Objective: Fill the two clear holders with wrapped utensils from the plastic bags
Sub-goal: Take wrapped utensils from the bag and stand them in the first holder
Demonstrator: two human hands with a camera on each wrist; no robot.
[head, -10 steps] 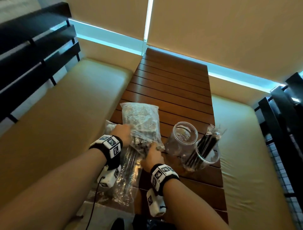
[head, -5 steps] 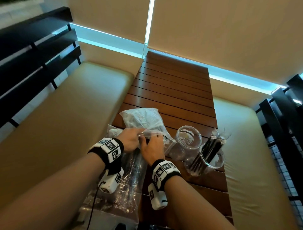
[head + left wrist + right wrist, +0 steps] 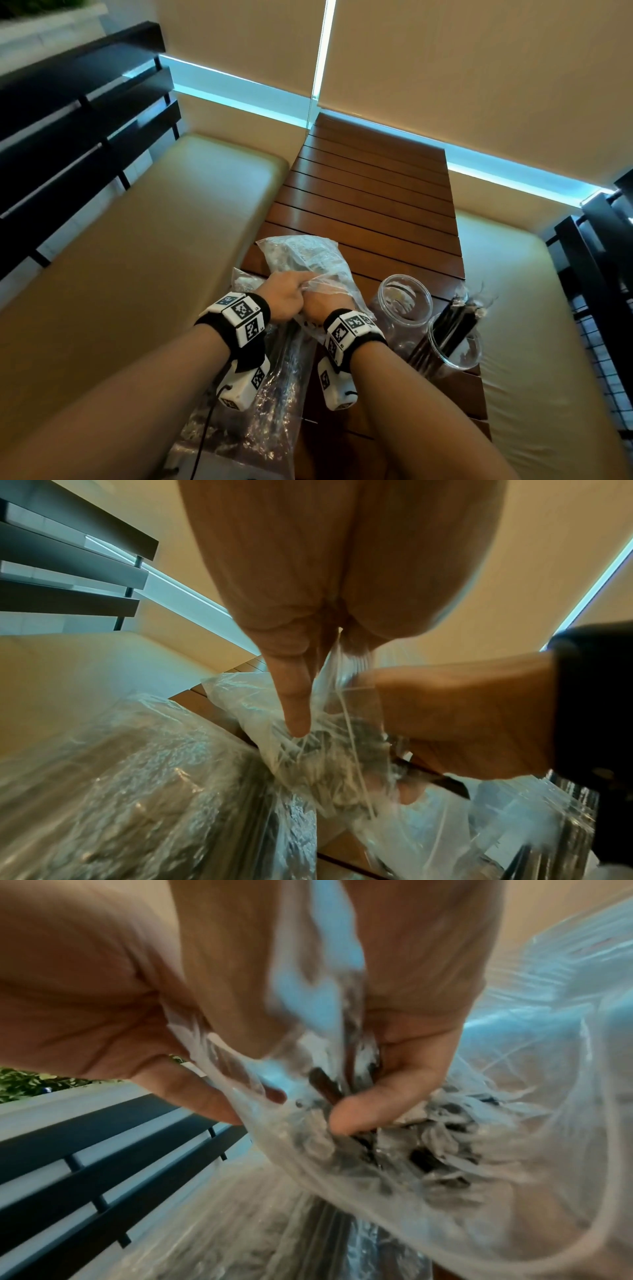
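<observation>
Now holding the soft, slippery bag [image 3: 305, 263] on the table [image 3: 370, 205], left hand [image 3: 284, 301] pinching its mouth, right hand [image 3: 325, 305] gripping light sticks [image 3: 325, 1085] inside; best grabbed by their middles.

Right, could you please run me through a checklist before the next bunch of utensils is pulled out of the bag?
1. Left hand holds the crinkled clear plastic bag at its mouth: ok.
2. Right hand is inside the bag with its grip on black wrapped utensils: ok.
3. How many utensils are in that grip: cannot tell, the film and blur hide them.
4. Nearer round clear plastic holder stands upright with room: ok, it looks nearly empty.
5. Farther clear holder already has black wrapped utensils: ok, leaning but contained.
6. Path from the bag to the holders over the brown slatted wooden table: ok, nothing between.
</observation>
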